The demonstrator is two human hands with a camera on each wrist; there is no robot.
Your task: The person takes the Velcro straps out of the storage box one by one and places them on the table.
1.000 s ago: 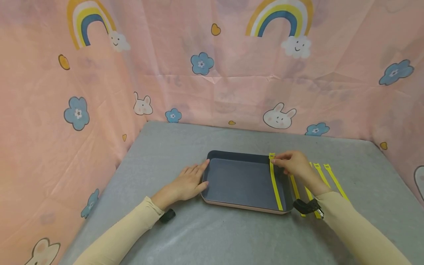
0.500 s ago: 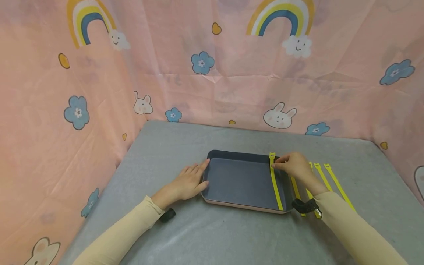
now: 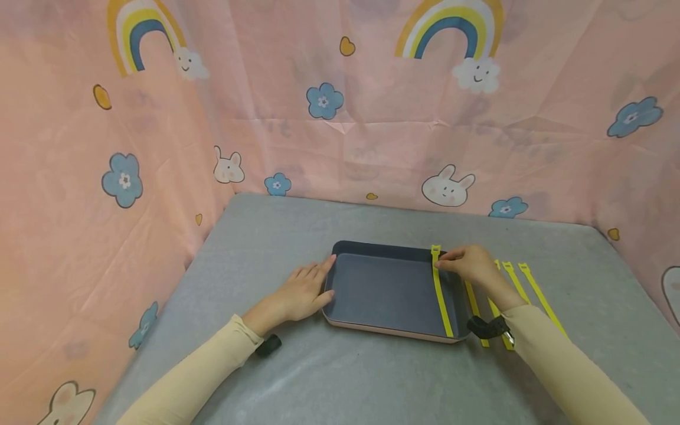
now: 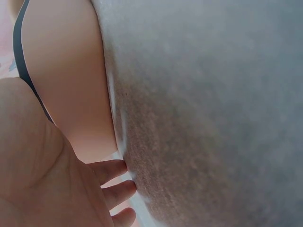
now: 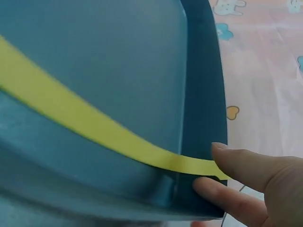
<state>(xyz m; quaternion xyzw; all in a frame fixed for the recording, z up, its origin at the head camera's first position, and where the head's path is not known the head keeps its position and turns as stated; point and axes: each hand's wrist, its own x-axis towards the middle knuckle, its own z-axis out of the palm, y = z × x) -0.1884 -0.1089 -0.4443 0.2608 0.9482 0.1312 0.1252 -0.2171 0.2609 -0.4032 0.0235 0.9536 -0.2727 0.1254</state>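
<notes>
A dark grey baking tray (image 3: pixel 382 289) with a pinkish outer side sits on the table. My left hand (image 3: pixel 300 294) rests at its left end, fingers spread along the rim; the left wrist view shows straight fingers (image 4: pixel 116 194) by the tray's pink outer wall (image 4: pixel 71 71). Across the right part of the tray lies a yellow cable strap (image 3: pixel 440 298), its slotted head at the far rim and its tail at the near rim. My right hand (image 3: pixel 471 264) pinches this strap just below the head, with the thumb (image 5: pixel 241 165) over it in the right wrist view.
Several more yellow straps (image 3: pixel 542 295) lie side by side on the grey table (image 3: pixel 297 389) right of the tray, partly hidden under my right forearm. A pink printed curtain (image 3: pixel 372 153) stands behind the table and along its sides.
My right hand's fingertips have slid slightly down the strap, away from its slotted head, then stayed there. The left hand, tray and strap look unmoved.
</notes>
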